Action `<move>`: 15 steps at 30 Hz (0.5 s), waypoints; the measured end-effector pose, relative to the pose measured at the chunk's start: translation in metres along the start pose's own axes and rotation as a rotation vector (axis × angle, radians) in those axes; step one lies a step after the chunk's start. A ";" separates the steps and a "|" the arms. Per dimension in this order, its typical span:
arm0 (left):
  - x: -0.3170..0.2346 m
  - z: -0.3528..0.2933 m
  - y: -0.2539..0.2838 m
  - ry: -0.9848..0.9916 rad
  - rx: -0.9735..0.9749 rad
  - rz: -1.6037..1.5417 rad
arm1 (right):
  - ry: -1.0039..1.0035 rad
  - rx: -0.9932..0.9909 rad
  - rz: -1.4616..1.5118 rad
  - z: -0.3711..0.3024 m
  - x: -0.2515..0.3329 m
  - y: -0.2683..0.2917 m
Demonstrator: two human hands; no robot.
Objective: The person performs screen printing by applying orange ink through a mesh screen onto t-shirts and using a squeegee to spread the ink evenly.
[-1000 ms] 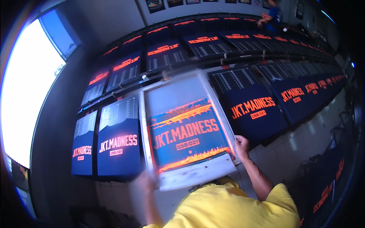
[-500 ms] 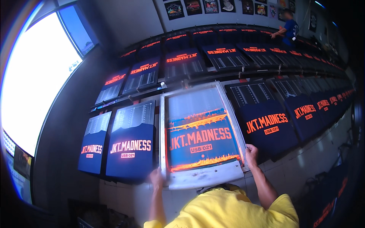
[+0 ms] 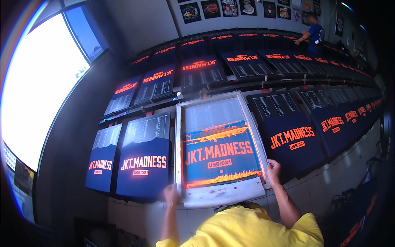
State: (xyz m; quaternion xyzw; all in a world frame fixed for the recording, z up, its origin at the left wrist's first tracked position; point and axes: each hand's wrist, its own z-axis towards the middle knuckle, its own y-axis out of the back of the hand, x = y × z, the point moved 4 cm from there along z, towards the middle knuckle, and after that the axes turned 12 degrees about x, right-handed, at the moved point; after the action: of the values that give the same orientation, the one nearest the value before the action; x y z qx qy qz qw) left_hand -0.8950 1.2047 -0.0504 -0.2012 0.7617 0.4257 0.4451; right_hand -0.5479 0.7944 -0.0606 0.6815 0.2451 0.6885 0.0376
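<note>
A silk-screen printing frame [image 3: 178,131] with pale edges is in front of me, over a navy T-shirt on a board. Orange ink is smeared in bands on its mesh, above and below orange lettering. Across its near end runs a wide whitish bar [image 3: 224,193] with screws. My left hand [image 3: 170,194] is closed at the near left corner of the frame. On the right side, near that end, my right hand [image 3: 273,170] has its fingers curled around the edge. Whether the mesh touches the shirt, I cannot tell.
Left of the frame, navy shirts [image 3: 142,181] with orange print lie on boards; more [image 3: 306,152] stretch away right. Behind a dark rail [image 3: 154,100] with a small white cap [image 3: 179,95] are further rows. A person [image 3: 314,35] in blue stands far right.
The whole scene sits slightly lower and further right in the picture. Both hands keep the same hold on the frame. The far person's arm has shifted a little.
</note>
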 end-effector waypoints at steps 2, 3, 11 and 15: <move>-0.017 -0.007 -0.002 0.028 0.052 -0.053 | -0.016 -0.003 -0.035 0.000 -0.004 0.002; -0.024 -0.010 -0.003 0.043 0.078 -0.080 | -0.025 -0.004 -0.053 0.000 -0.006 0.003; -0.034 -0.014 0.007 0.048 0.117 -0.062 | 0.005 -0.020 -0.035 0.005 -0.014 -0.002; -0.024 -0.003 0.010 0.012 0.131 0.083 | -0.017 -0.011 -0.025 0.006 -0.019 -0.002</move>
State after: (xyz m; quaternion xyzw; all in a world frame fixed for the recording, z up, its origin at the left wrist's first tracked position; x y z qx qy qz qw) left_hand -0.8910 1.2058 -0.0240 -0.1424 0.7983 0.3916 0.4349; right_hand -0.5415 0.7905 -0.0794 0.6839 0.2494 0.6836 0.0521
